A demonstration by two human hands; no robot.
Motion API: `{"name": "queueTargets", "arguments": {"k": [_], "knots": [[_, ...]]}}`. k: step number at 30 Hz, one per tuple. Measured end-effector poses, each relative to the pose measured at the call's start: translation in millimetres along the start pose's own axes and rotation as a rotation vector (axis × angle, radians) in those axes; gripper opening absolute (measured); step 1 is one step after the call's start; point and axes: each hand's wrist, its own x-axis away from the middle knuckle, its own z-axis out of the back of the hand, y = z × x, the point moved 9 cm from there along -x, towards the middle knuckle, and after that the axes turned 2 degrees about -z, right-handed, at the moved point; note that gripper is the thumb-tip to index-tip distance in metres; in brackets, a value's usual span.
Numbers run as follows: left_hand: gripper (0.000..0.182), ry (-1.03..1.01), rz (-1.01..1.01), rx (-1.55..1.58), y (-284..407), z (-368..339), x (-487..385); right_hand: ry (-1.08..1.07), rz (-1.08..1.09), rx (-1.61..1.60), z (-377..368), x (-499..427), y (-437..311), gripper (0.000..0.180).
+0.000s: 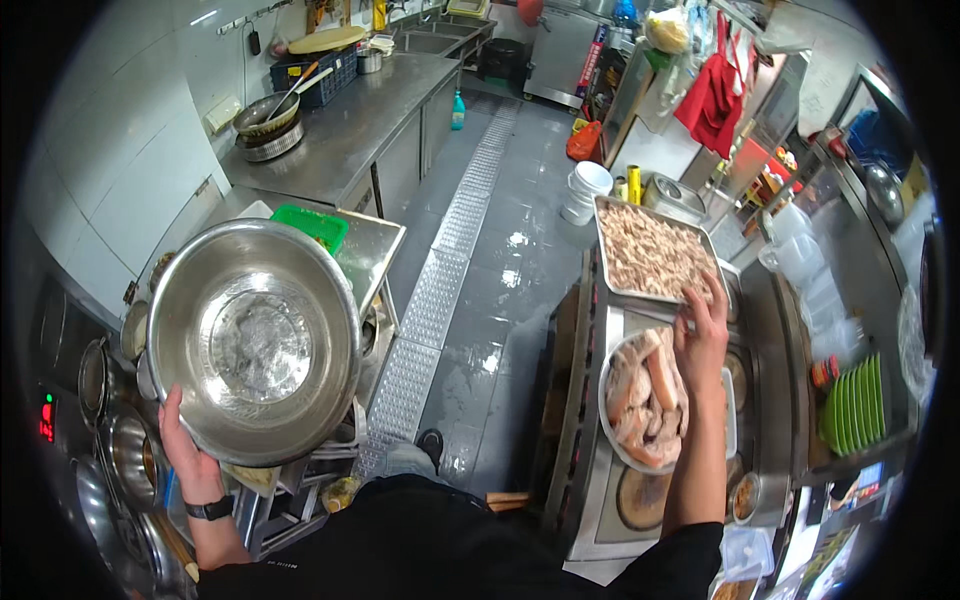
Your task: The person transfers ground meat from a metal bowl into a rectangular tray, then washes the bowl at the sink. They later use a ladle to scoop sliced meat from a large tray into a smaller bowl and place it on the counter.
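Observation:
A large stainless steel basin (pixel 259 352) is tilted toward me on the left, its inside shiny and bare. My left hand (pixel 187 442) grips its near left rim, thumb inside and the other fingers hidden beneath. Over on the right, my right hand (pixel 703 334) reaches to the near right edge of a metal tray (pixel 637 291) full of chopped, pale brown meat (pixel 652 244). Its fingers are bent at the tray's rim; whether they grip it I cannot tell. Below that hand is a round bowl (pixel 606 409) holding large pieces of pale meat (pixel 645 405), partly covered by my forearm.
A wet tiled floor with a metal drain grate (pixel 420 300) runs between the counters. Behind the basin sits a green plastic basket (pixel 311 223). White buckets (pixel 589 184) stand beyond the tray. Green plates (pixel 855 409) are racked at right, and steel pots (pixel 131 450) crowd the lower left.

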Motion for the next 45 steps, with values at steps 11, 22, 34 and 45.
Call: {"name": "queueTargets", "arguments": {"k": [11,22,34,45], "knots": [[0.031,-0.053,0.025,-0.123,-107.3,-236.2,-170.5,0.202,-0.535,0.759,128.1,99.6,178.6,0.025],[0.034,0.033,0.175,-0.020,-270.6,-428.8,-277.2,0.403,-0.796,0.362,-32.9,-67.4,425.1,0.036],[0.036,0.035,0.098,0.019,-370.5,-635.0,-446.9,-0.434,-0.075,0.067,-564.9,-457.6,346.1,0.036],[0.032,-0.093,0.335,0.050,-543.2,-1001.6,-558.1,-0.767,-0.904,0.195,-612.7,-204.8,583.1,0.038]]}}
